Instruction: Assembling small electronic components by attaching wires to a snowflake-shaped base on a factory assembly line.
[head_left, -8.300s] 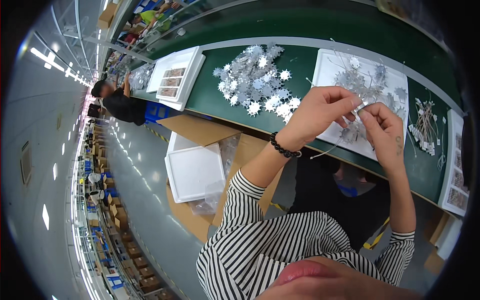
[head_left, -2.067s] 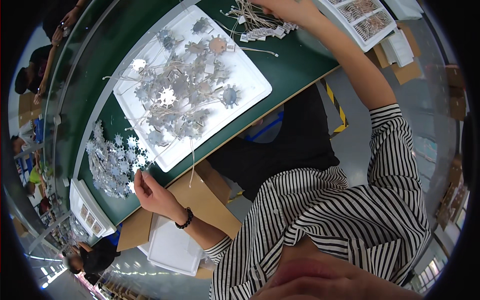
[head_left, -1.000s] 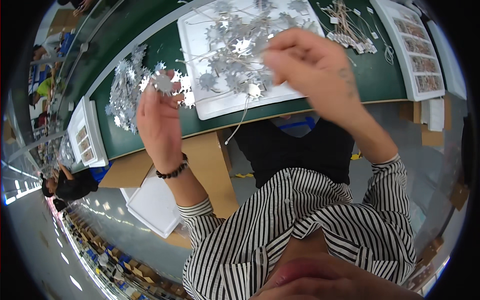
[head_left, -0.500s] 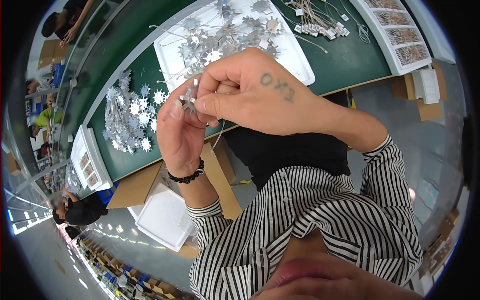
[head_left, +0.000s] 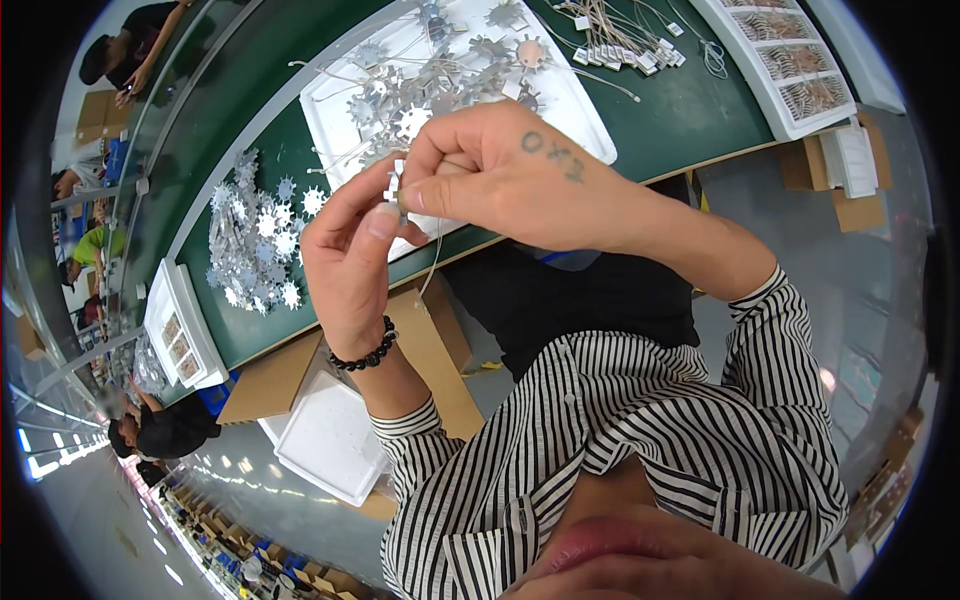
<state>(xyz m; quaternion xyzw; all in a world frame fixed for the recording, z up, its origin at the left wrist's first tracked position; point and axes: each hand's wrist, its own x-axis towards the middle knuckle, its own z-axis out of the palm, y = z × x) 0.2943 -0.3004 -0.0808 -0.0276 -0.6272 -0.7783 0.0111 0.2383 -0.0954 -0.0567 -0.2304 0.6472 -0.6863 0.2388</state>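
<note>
Near the front edge of the green table, my two hands meet around a small metal plate [head_left: 394, 188] with toothed tabs. My left hand [head_left: 343, 262], with a dark bead bracelet at its wrist, pinches the plate between thumb and fingers. Over its other side, my right hand [head_left: 525, 185] has thumb and bent fingers closed at the plate. A thin pale wire [head_left: 437, 255] hangs below my fingers. The inner fingertips of my right hand are partly hidden. Behind the hands, a white tray [head_left: 592, 142] holds many toothed metal plates [head_left: 415, 122], some with wires.
A heap of shiny star-shaped plates [head_left: 255, 235] lies on the table at left. Bundled wires with white connectors [head_left: 635, 55] lie at the back right. A white compartment tray [head_left: 790, 128] is at far right, another tray [head_left: 205, 350] at left. An opened carton [head_left: 265, 385] stands below the edge.
The metal plate has turned and now shows more of its edge. My left hand has rolled slightly and shifted a little left. My right hand keeps its grip.
</note>
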